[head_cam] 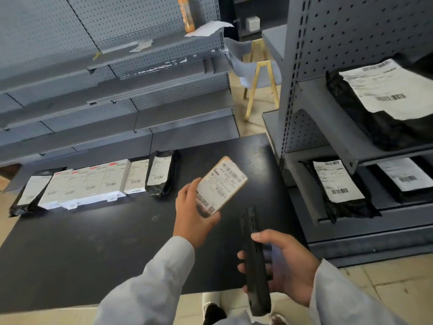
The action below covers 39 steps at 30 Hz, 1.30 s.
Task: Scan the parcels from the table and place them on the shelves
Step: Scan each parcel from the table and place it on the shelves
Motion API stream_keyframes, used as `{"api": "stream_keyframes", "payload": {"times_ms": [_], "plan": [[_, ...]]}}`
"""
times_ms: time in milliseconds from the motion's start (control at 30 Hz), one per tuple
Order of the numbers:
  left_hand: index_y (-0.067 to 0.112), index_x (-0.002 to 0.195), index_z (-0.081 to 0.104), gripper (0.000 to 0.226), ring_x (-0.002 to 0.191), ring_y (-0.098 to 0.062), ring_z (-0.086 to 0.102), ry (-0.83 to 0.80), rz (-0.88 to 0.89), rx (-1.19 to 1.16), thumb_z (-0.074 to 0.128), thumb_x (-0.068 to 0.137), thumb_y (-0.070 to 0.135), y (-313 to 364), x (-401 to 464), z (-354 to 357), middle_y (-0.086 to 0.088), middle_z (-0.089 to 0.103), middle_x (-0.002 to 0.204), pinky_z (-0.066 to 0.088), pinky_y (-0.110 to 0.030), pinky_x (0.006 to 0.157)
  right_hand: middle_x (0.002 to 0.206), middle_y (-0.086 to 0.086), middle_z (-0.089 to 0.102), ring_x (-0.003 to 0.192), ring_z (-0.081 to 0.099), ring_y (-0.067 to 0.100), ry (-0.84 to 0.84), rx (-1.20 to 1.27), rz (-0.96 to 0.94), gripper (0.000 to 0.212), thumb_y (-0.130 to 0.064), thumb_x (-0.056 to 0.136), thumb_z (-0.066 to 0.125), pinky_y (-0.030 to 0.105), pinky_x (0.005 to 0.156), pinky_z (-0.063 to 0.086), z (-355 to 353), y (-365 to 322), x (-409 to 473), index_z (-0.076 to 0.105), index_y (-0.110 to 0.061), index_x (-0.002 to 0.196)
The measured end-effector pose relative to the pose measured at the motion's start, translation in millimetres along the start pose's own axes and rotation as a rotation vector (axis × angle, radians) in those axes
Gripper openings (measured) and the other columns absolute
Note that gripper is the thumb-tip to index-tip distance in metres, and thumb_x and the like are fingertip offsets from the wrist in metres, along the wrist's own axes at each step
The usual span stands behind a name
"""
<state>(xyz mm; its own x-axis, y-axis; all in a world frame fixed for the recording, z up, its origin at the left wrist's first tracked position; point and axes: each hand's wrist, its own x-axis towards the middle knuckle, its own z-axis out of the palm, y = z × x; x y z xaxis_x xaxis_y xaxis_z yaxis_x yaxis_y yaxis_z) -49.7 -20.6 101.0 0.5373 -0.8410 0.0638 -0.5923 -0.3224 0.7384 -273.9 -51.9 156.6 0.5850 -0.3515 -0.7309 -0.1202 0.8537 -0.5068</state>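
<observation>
The left hand (194, 212) grips a small labelled parcel (221, 185), label up, just ahead-left of the scanner (255, 261) gripped by the right hand (285, 263).

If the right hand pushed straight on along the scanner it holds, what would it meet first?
Probably the parcel held up in the left hand: the scanner in the right hand points up at its lower edge, though depth is unclear.

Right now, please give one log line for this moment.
left hand: holds small parcel | right hand: holds scanner | shelves: parcel not placed
</observation>
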Motion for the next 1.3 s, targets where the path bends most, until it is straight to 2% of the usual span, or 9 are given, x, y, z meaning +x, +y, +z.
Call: {"api": "stream_keyframes", "payload": {"times_ms": [133, 367, 533, 600, 700, 767, 967, 1167, 1300], "plan": [[0.033, 0.135, 0.042, 0.080, 0.119, -0.012, 0.049, 0.040, -0.200, -0.177, 0.085, 0.070, 0.018, -5, -36, 17, 0.006, 0.040, 0.129, 0.049, -0.040, 0.103, 0.100, 0.022, 0.070, 0.093, 0.067, 0.038, 0.039, -0.013, -0.012, 0.065, -0.032, 0.060, 0.077, 0.067, 0.093, 0.050, -19, 4, -14, 0.062, -0.005, 0.117], [0.030, 0.124, 0.051, 0.066, 0.106, -0.010, 0.059, 0.082, -0.343, -0.440, 0.085, 0.069, 0.017, 23, -71, 28, 0.003, 0.060, 0.121, 0.051, -0.030, 0.085, 0.098, 0.021, 0.069, 0.091, 0.066, 0.037, 0.106, 0.047, -0.055, 0.065, -0.031, 0.055, 0.081, 0.072, 0.094, 0.046, -35, 13, -29, 0.063, -0.007, 0.113], [0.033, 0.118, 0.055, 0.059, 0.104, -0.007, 0.063, -0.085, -0.328, -0.602, 0.085, 0.069, 0.020, 52, -79, 20, 0.012, 0.066, 0.114, 0.054, -0.027, 0.080, 0.090, 0.017, 0.067, 0.090, 0.062, 0.036, 0.164, 0.134, -0.160, 0.049, -0.030, 0.058, 0.078, 0.066, 0.096, 0.046, -38, 17, -31, 0.066, -0.007, 0.101], [0.033, 0.120, 0.055, 0.058, 0.106, -0.009, 0.062, -0.155, -0.288, -0.610, 0.085, 0.072, 0.018, 61, -80, 15, 0.011, 0.066, 0.115, 0.051, -0.021, 0.075, 0.083, 0.014, 0.071, 0.083, 0.065, 0.034, 0.183, 0.157, -0.234, 0.043, -0.029, 0.065, 0.075, 0.058, 0.087, 0.051, -37, 18, -29, 0.066, -0.009, 0.103], [0.031, 0.121, 0.053, 0.073, 0.109, -0.013, 0.061, -0.225, -0.231, -0.627, 0.084, 0.055, 0.033, 66, -82, 10, 0.006, 0.065, 0.119, 0.052, -0.014, 0.067, 0.083, 0.011, 0.074, 0.082, 0.068, 0.032, 0.206, 0.187, -0.347, 0.040, -0.027, 0.065, 0.073, 0.043, 0.066, 0.056, -31, 19, -26, 0.069, -0.015, 0.103], [0.031, 0.121, 0.050, 0.082, 0.110, -0.014, 0.061, -0.255, -0.220, -0.656, 0.082, 0.046, 0.039, 64, -81, 9, 0.002, 0.063, 0.121, 0.050, -0.011, 0.067, 0.090, 0.012, 0.077, 0.087, 0.069, 0.032, 0.226, 0.210, -0.396, 0.040, -0.028, 0.064, 0.074, 0.040, 0.061, 0.056, -26, 23, -22, 0.070, -0.019, 0.103], [0.041, 0.124, 0.044, 0.084, 0.114, -0.007, 0.057, -0.403, -0.128, -0.645, 0.084, 0.050, 0.046, 49, -67, -10, 0.006, 0.054, 0.130, 0.051, -0.011, 0.075, 0.105, 0.014, 0.076, 0.100, 0.070, 0.036, 0.325, 0.265, -0.456, 0.051, -0.031, 0.065, 0.076, 0.042, 0.068, 0.058, 5, 33, -12, 0.068, -0.017, 0.114], [0.027, 0.119, 0.056, 0.057, 0.102, -0.004, 0.067, -0.613, -0.055, -0.743, 0.083, 0.073, 0.007, 37, -41, -29, 0.008, 0.070, 0.112, 0.053, -0.015, 0.075, 0.096, 0.013, 0.077, 0.081, 0.071, 0.030, 0.429, 0.295, -0.558, 0.046, -0.030, 0.060, 0.074, 0.040, 0.065, 0.057, 36, 45, -12, 0.068, -0.018, 0.104], [0.038, 0.116, 0.060, 0.053, 0.114, -0.017, 0.064, -0.767, -0.100, -0.773, 0.082, 0.070, 0.025, 23, -29, -27, 0.005, 0.067, 0.120, 0.055, -0.029, 0.084, 0.085, 0.005, 0.078, 0.069, 0.071, 0.020, 0.551, 0.317, -0.583, 0.034, -0.022, 0.079, 0.072, 0.038, 0.062, 0.056, 46, 55, -15, 0.070, -0.022, 0.113]]}}
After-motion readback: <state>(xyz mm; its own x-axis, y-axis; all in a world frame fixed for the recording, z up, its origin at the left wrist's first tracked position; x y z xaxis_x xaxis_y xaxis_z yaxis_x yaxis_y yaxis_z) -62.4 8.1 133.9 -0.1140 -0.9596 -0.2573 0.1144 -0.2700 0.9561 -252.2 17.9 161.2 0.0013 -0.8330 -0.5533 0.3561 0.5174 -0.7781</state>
